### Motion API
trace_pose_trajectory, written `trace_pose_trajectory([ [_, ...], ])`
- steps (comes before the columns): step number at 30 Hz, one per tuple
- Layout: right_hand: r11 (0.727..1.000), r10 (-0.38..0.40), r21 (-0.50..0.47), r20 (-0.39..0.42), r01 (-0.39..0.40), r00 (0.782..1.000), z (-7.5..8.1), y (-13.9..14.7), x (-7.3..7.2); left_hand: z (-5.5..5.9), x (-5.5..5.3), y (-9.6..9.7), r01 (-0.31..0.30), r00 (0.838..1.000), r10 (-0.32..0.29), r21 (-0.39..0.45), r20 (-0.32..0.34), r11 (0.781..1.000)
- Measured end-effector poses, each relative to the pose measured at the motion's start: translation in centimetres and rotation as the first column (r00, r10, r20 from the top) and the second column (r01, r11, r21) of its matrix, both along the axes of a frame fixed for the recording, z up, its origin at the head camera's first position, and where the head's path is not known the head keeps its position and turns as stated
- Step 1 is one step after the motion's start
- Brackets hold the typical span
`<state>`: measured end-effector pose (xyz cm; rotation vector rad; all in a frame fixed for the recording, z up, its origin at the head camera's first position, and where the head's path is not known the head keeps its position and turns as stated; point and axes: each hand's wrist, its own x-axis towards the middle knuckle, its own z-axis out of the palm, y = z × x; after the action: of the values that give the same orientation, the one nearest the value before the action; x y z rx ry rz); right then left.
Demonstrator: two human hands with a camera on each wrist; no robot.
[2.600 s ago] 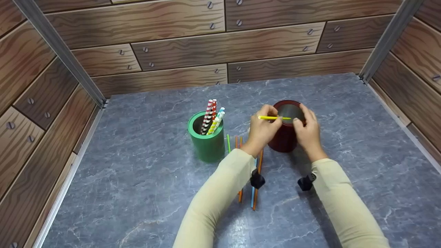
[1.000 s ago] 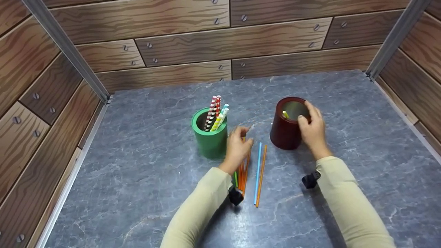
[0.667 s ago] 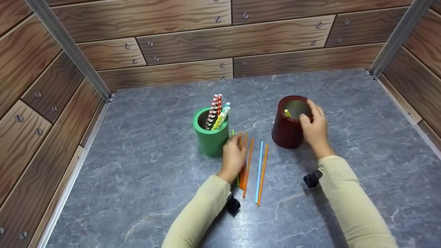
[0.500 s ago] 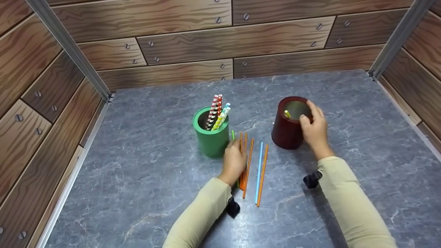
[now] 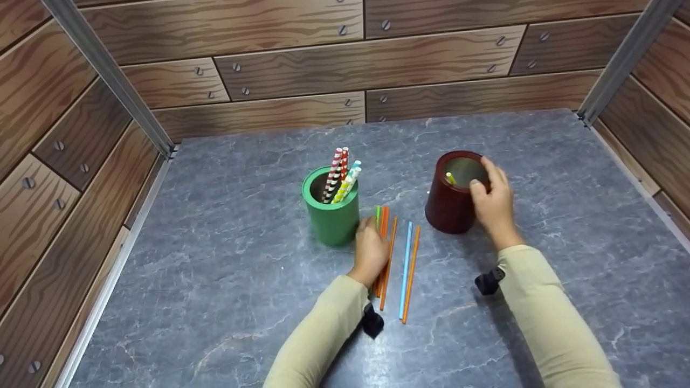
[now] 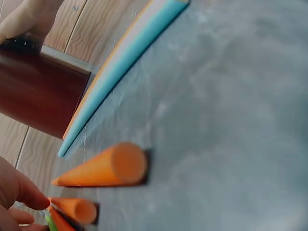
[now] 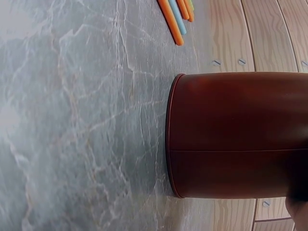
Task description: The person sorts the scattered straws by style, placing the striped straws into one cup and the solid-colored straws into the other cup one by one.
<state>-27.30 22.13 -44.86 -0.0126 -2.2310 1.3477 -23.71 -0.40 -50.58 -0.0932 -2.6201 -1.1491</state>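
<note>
My left hand [image 5: 372,250] is low over a bundle of thin straws, right of the green cup. Thumb and fingertips pinch the green straw [image 6: 51,222] beside an orange one in the left wrist view; the palm hides much of the bundle from above. To its right lie a loose orange straw [image 5: 389,269], a blue straw [image 5: 407,253] and another orange straw [image 5: 414,258]. My right hand [image 5: 495,207] grips the upper right side of the dark red cup [image 5: 450,213], thumb at the near rim. Inside that upright cup leans a yellow straw [image 5: 450,178].
The green cup [image 5: 331,223] stands close at the left hand's left, holding several striped paper straws [image 5: 333,172]. Plank-patterned walls [image 5: 291,81] enclose the back and sides of the grey marbled tabletop [image 5: 215,258].
Earlier, the yellow straw was in my left hand above the red cup; now it stands inside. The left hand went to the bundle, and the green straw shifted right against the orange ones.
</note>
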Motion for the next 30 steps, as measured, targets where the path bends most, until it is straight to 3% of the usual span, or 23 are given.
trace_pose_trajectory([
  [10, 1.0, 0.004, -0.014, 0.007, -0.004, 1.0, 0.0, -0.2, 0.2, 0.1, -1.2, 0.6, -0.034, 0.997, 0.039, -0.069, 0.064, 0.997],
  [22, 1.0, 0.0, -0.008, 0.026, 0.0, 1.0, 0.3, 0.0, 0.2, 1.4, -2.2, 0.6, -0.048, 0.987, 0.058, -0.068, 0.152, 0.996],
  [30, 1.0, -0.001, -0.005, 0.029, 0.001, 1.0, 0.2, 0.0, 0.2, 1.5, -2.4, 0.5, -0.065, 0.976, 0.075, -0.055, 0.203, 0.996],
])
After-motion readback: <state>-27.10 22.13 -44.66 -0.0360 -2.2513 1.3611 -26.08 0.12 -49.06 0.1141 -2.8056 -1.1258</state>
